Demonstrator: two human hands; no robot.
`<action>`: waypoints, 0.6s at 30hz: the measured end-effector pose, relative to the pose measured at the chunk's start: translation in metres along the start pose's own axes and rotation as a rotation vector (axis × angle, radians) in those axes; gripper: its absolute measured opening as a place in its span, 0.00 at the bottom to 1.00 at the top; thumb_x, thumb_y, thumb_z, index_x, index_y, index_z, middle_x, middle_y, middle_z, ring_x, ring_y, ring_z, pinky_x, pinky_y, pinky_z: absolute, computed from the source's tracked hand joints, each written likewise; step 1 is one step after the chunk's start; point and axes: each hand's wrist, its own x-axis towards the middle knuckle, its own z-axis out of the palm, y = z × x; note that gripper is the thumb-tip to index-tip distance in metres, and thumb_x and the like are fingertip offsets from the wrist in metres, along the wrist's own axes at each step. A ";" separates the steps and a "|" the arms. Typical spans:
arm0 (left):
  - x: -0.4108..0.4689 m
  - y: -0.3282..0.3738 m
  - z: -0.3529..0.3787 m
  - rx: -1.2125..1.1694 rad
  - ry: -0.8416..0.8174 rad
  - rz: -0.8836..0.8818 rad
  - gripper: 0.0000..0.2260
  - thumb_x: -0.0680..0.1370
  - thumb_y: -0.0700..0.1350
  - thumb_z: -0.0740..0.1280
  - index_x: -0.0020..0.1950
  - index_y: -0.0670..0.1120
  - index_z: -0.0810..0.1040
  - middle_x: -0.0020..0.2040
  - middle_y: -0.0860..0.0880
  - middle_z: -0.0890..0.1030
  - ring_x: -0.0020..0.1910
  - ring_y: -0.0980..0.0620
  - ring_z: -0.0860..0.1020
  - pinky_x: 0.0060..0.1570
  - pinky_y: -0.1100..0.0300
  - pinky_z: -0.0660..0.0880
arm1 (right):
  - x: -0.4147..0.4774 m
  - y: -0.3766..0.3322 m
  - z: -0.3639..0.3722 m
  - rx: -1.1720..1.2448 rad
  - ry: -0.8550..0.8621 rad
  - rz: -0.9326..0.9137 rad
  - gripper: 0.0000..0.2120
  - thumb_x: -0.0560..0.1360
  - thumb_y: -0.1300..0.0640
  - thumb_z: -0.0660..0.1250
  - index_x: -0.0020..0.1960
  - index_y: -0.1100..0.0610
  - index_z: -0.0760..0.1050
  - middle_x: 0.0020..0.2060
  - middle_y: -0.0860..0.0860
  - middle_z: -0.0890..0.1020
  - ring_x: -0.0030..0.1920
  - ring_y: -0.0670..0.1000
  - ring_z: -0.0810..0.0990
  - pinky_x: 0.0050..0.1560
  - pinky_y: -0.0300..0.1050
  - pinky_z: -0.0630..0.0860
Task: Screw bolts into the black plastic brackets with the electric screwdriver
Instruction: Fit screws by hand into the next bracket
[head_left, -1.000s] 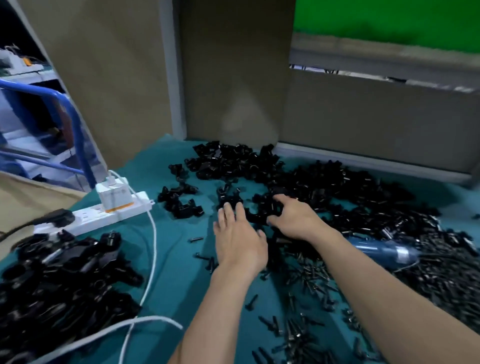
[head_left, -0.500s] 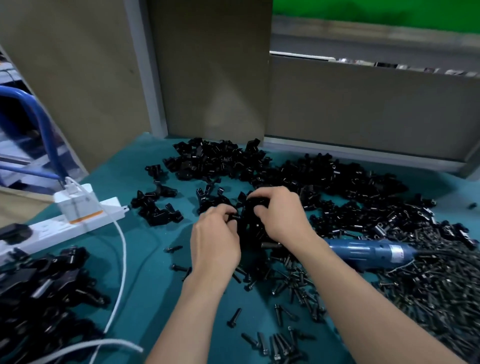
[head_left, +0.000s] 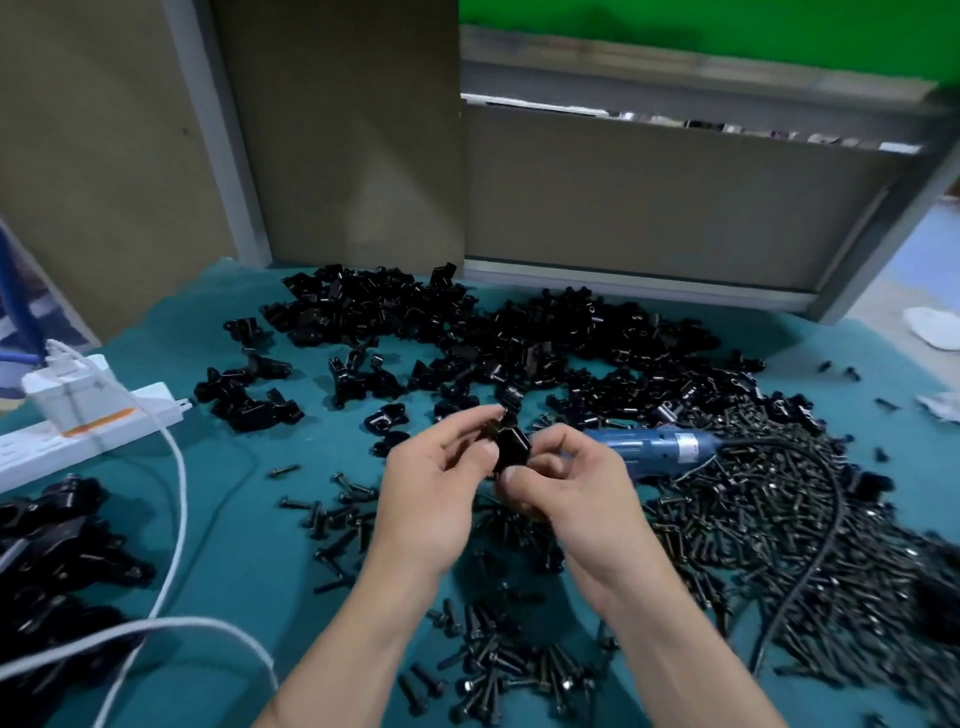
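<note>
A black plastic bracket (head_left: 511, 442) is lifted above the teal table, pinched between my left hand (head_left: 436, 493) and my right hand (head_left: 566, 488). Both hands grip it with their fingertips. Behind them lies a big heap of loose black brackets (head_left: 519, 338). The blue electric screwdriver (head_left: 654, 449) lies on the table just right of my right hand, its black cable (head_left: 826, 519) curving over a mass of black bolts (head_left: 753, 545). More bolts (head_left: 498, 660) are scattered under my forearms.
A white power strip (head_left: 104, 431) with a plugged charger and white cable (head_left: 176, 519) sits at the left. Another pile of black brackets (head_left: 52, 561) fills the near-left corner. Brown partition panels (head_left: 343, 130) wall the table's far side.
My hands went from reaching flat into the bracket heap to closing on a bracket and lifting it toward me. The view shifted right and down.
</note>
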 end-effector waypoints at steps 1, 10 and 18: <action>-0.003 -0.002 0.004 0.000 -0.009 -0.001 0.23 0.80 0.34 0.70 0.50 0.66 0.86 0.51 0.62 0.87 0.54 0.64 0.83 0.50 0.72 0.77 | -0.004 0.003 -0.002 -0.069 0.045 -0.042 0.13 0.71 0.70 0.76 0.42 0.55 0.77 0.30 0.52 0.79 0.34 0.50 0.77 0.38 0.41 0.76; -0.018 -0.017 0.014 0.089 -0.166 0.025 0.12 0.73 0.48 0.73 0.54 0.62 0.86 0.52 0.57 0.87 0.53 0.58 0.85 0.50 0.65 0.80 | -0.017 0.021 -0.020 -0.515 0.219 -0.495 0.21 0.68 0.73 0.76 0.44 0.46 0.81 0.46 0.37 0.84 0.51 0.39 0.83 0.52 0.26 0.73; -0.010 -0.016 0.010 -0.082 -0.151 -0.051 0.15 0.79 0.38 0.72 0.52 0.59 0.89 0.61 0.57 0.85 0.65 0.57 0.80 0.64 0.58 0.76 | -0.014 0.022 -0.017 -0.245 0.142 -0.347 0.19 0.68 0.69 0.79 0.47 0.45 0.84 0.42 0.38 0.86 0.46 0.40 0.86 0.48 0.29 0.79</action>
